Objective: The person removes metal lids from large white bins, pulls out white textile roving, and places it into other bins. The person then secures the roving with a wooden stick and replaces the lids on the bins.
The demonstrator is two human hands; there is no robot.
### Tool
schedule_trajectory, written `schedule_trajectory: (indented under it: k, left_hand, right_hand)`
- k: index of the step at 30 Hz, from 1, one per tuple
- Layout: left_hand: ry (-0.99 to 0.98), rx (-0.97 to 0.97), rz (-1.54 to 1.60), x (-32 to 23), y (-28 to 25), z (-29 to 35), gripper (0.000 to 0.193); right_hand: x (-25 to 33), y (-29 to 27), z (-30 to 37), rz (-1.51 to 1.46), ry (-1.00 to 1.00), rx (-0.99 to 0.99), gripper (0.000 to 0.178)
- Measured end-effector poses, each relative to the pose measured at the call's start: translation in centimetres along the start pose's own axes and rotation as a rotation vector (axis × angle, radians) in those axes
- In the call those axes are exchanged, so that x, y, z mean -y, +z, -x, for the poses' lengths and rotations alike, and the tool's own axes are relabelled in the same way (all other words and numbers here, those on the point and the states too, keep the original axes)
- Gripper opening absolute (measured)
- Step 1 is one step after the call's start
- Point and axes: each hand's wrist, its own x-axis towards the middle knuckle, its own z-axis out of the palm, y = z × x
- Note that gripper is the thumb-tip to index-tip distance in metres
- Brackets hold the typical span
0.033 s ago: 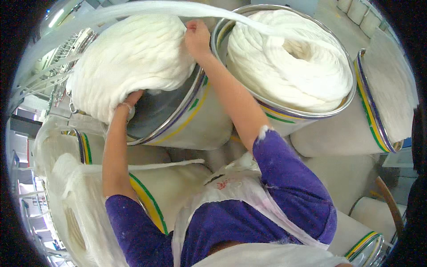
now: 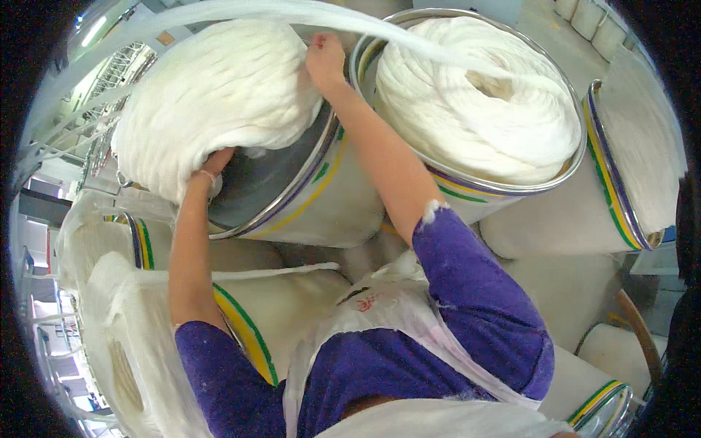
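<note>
A thick coil of white fibre sliver [image 2: 219,95] stands tilted above the dark mouth of a can [image 2: 255,186] at the upper left. Under its lower edge, my left hand [image 2: 213,166] grips the coil; most of its fingers are hidden by the fibre. Against the coil's right side is my right hand [image 2: 326,62], its fingers curled closed. Whatever that hand pinches, if anything, cannot be made out. A loose white strand of sliver [image 2: 350,22] arches over both, running across to a full can on the right.
That full can [image 2: 467,191] holds another sliver coil [image 2: 438,109] and stands close beside my right forearm. Further right is a third filled can [image 2: 606,175]. At lower left, a can with a yellow and green band [image 2: 244,328] carries more sliver [image 2: 139,321]. Machinery [image 2: 124,66] lies behind, far left.
</note>
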Motion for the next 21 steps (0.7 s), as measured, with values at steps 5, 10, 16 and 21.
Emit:
schedule_trajectory:
  k: [5, 10, 16, 21]
  left_hand:
    - [0.248, -0.078, 0.068, 2.7, -3.3, -1.1, 0.063]
    - [0.207, -0.116, 0.203, 3.6, -5.7, -1.3, 0.069]
    - [0.079, -0.127, 0.373, 3.5, -9.0, -4.1, 0.077]
    - [0.010, -0.104, 0.504, 1.1, -11.4, -6.0, 0.084]
  right_hand:
    - [-2.1, 4.6, -4.9, 0.219, 0.213, 0.204, 0.049]
    - [-2.0, 3.4, -5.7, 0.100, 0.253, 0.406, 0.046]
    - [-3.1, 2.7, -4.3, -0.173, 0.285, 0.051, 0.032]
    - [-2.3, -1.4, 1.5, -0.154, 0.145, 0.035, 0.026]
